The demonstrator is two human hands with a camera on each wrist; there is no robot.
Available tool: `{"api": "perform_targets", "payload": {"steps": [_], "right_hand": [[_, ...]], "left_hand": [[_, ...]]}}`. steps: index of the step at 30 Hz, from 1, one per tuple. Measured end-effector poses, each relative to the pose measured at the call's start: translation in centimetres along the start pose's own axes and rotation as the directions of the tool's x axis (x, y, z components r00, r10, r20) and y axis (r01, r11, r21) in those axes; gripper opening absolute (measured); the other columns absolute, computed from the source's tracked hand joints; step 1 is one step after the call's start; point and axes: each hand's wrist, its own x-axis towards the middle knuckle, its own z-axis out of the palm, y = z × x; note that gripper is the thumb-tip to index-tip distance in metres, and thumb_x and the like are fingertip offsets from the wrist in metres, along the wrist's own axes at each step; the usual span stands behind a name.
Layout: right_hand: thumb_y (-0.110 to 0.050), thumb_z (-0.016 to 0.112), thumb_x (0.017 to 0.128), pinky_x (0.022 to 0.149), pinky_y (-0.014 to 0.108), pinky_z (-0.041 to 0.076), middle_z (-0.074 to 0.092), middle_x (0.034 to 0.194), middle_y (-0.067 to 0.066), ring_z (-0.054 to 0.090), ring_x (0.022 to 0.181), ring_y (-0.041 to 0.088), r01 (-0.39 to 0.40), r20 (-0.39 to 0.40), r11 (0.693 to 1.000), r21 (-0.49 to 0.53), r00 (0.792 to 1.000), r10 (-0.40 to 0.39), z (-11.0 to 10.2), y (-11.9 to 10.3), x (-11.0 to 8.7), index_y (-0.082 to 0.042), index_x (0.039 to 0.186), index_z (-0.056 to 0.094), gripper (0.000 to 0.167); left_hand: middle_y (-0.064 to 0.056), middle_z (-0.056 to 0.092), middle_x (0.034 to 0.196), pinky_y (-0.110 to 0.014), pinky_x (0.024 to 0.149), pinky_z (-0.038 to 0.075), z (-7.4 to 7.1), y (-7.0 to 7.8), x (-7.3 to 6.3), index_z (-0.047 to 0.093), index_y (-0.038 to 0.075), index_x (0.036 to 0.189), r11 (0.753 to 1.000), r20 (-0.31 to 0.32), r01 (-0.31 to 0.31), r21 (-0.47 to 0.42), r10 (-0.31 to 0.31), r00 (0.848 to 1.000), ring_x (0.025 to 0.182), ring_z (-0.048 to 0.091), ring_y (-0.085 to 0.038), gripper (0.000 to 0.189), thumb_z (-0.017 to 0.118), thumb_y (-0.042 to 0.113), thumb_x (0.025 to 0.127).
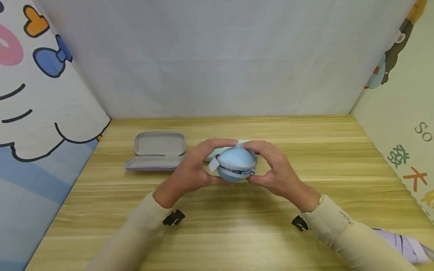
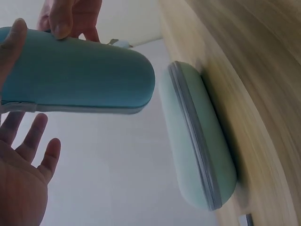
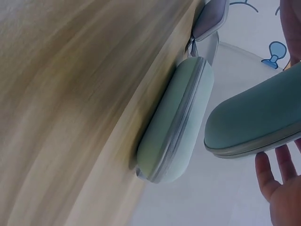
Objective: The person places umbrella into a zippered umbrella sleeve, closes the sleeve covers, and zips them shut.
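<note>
A blue zippered hard case [image 1: 236, 157], shaped like a glasses case, is held off the table between both hands. My left hand [image 1: 196, 165] grips its left side, thumb low and fingers over the top. On the other side my right hand [image 1: 279, 171] grips it the same way. A narrow gap along the zipper shows something blue-patterned inside, and a pale tab sticks out at the left. In the left wrist view the case [image 2: 80, 75] appears lengthwise, above a mint-green closed case [image 2: 202, 136] lying on the table. That mint case is mostly hidden in the head view.
An open case [image 1: 160, 144] with grey lining and a lilac outside lies to the left on the wooden table [image 1: 234, 233]. At the lower right is a lilac folded item [image 1: 400, 244], partly behind the right sleeve. A white curtain [image 1: 223, 60] hangs behind the table.
</note>
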Motion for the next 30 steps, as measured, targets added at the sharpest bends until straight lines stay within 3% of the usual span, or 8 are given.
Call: {"api": "perform_targets", "payload": {"steps": [3, 10, 15, 18, 26, 30], "right_hand": [[0.004, 0.088, 0.073, 0.1, 0.034, 0.05, 0.061, 0.138, 0.006, 0.058, 0.122, 0.023, -0.015, 0.028, 0.998, 0.06, 1.0, 0.013, 0.1, -0.1, 0.1, -0.007, 0.141, 0.059, 0.075], [-0.002, 0.091, 0.076, 0.11, 0.042, 0.04, 0.056, 0.143, 0.006, 0.049, 0.133, 0.026, -0.105, 0.022, 0.994, 0.01, 0.994, 0.105, -0.5, -0.5, 0.1, -0.009, 0.14, 0.058, 0.072], [0.007, 0.086, 0.078, 0.109, 0.032, 0.04, 0.055, 0.139, 0.005, 0.049, 0.132, 0.026, -0.171, -0.026, 0.974, 0.151, 0.984, 0.177, -1.6, -1.8, -0.4, -0.011, 0.119, 0.069, 0.048], [0.008, 0.083, 0.08, 0.107, 0.032, 0.041, 0.052, 0.143, 0.005, 0.048, 0.133, 0.027, -0.168, -0.002, 0.966, 0.195, 0.985, 0.171, -1.8, -2.4, -0.6, -0.011, 0.119, 0.072, 0.045], [0.006, 0.082, 0.083, 0.11, 0.035, 0.038, 0.04, 0.154, 0.002, 0.041, 0.138, 0.026, -0.197, 0.076, 0.956, 0.217, 0.98, 0.185, -1.0, -3.0, -0.7, -0.012, 0.133, 0.067, 0.056], [0.003, 0.082, 0.084, 0.11, 0.041, 0.039, 0.035, 0.157, 0.007, 0.04, 0.138, 0.029, -0.173, 0.122, 0.968, 0.184, 0.981, 0.152, -0.8, -3.2, -0.9, -0.008, 0.139, 0.062, 0.06]], "left_hand": [[-0.004, 0.06, 0.142, -0.043, 0.111, 0.042, 0.3, -0.1, -0.2, 0.056, 0.015, 0.142, 1.0, -0.001, 0.015, -0.012, -0.015, 1.0, 0.133, 0.055, -0.025, 0.09, 0.1, 0.007, 0.064], [-0.007, 0.061, 0.142, -0.046, 0.111, 0.043, 0.6, -0.5, -0.7, 0.056, 0.013, 0.141, 0.994, -0.065, 0.085, -0.072, -0.09, 0.994, 0.137, 0.053, -0.027, 0.089, 0.097, -0.004, 0.064], [-0.006, 0.062, 0.141, -0.047, 0.101, 0.05, 0.0, -0.5, -0.8, 0.056, 0.013, 0.142, 0.994, -0.141, 0.097, -0.057, -0.104, 0.985, 0.125, 0.059, -0.025, 0.091, 0.096, -0.009, 0.063], [-0.006, 0.062, 0.141, -0.048, 0.098, 0.051, -0.5, -0.4, -0.8, 0.056, 0.015, 0.142, 0.994, -0.167, 0.109, -0.011, -0.109, 0.98, 0.123, 0.06, -0.024, 0.091, 0.096, -0.008, 0.063], [-0.008, 0.061, 0.141, -0.046, 0.102, 0.049, -0.4, -0.2, -0.6, 0.054, 0.011, 0.142, 0.999, -0.153, 0.042, -0.002, -0.042, 0.987, 0.125, 0.059, -0.025, 0.091, 0.096, -0.008, 0.064], [-0.01, 0.061, 0.141, -0.044, 0.104, 0.049, -0.3, -0.2, -0.6, 0.055, 0.01, 0.141, 0.999, -0.146, 0.005, 0.052, 0.003, 0.989, 0.128, 0.058, -0.027, 0.091, 0.096, -0.009, 0.063]]}}
